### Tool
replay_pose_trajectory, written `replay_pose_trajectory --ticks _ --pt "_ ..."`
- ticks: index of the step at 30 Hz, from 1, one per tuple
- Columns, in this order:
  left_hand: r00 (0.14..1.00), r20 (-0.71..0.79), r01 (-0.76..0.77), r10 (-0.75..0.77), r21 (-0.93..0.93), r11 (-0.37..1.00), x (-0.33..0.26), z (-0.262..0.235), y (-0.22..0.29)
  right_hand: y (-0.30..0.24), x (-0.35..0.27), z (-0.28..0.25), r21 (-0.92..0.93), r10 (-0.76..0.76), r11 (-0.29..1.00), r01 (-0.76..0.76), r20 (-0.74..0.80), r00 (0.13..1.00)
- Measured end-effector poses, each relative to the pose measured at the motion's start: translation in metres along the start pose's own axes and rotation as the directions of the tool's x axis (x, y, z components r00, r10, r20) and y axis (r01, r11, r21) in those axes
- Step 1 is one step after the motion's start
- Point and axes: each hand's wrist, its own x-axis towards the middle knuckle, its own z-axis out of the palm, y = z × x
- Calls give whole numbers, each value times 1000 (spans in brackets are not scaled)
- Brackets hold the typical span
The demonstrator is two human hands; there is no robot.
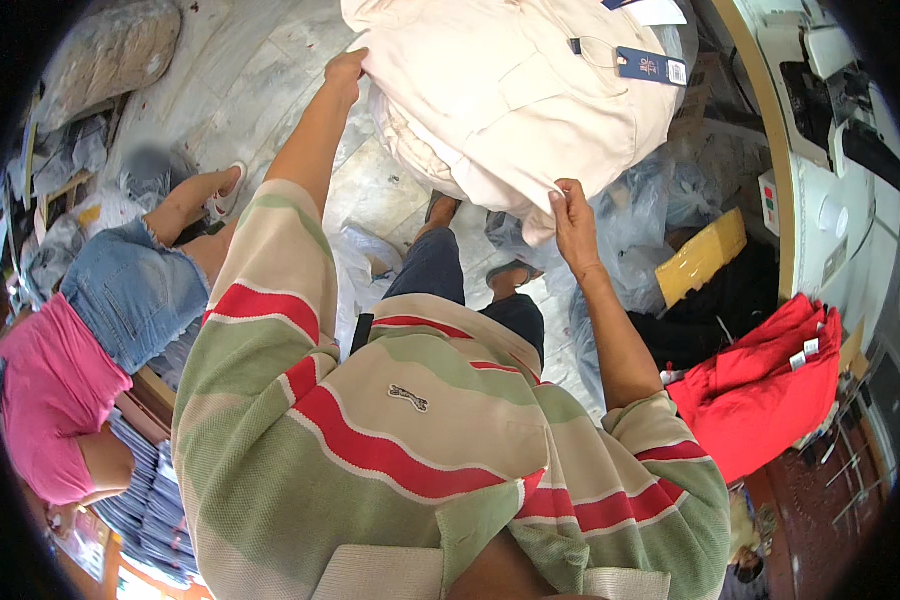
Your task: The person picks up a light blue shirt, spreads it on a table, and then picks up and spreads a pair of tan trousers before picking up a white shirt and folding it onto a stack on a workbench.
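A cream garment lies spread over a rounded pile of similar pale cloth in front of me. Its far-left edge is pinched in my left hand, the fingers closed on the fabric. Nearer to me on the right, my right hand grips the lower edge between thumb and fingers, and a fold of cloth hangs beside it. A dark blue hang tag on a thin loop rests on the garment's right side, and a white tag shows at the top. Whatever supports the pile is mostly hidden.
Clear plastic bags and a yellow packet crowd the right, with a red garment nearer. White equipment stands far right. At left, a co-worker in a pink top bends beside stacked blue clothes. A wrapped bale lies far left.
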Motion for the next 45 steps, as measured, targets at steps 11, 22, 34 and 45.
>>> replay_pose_trajectory --ticks 11,22,34,45 --pt "723 -121 -688 680 -42 724 5 41 84 -25 46 -108 -354 -335 896 270 -135 933" --pt "485 378 -515 789 -606 607 -124 127 214 -103 28 -236 -108 -414 884 455 -634 654" --pt "80 180 -965 980 262 30 -105 110 192 -71 -13 -192 -664 -614 690 289 -324 720" --pt "423 902 -817 86 421 -393 -49 -21 54 0 5 57 -368 -222 904 219 33 974"
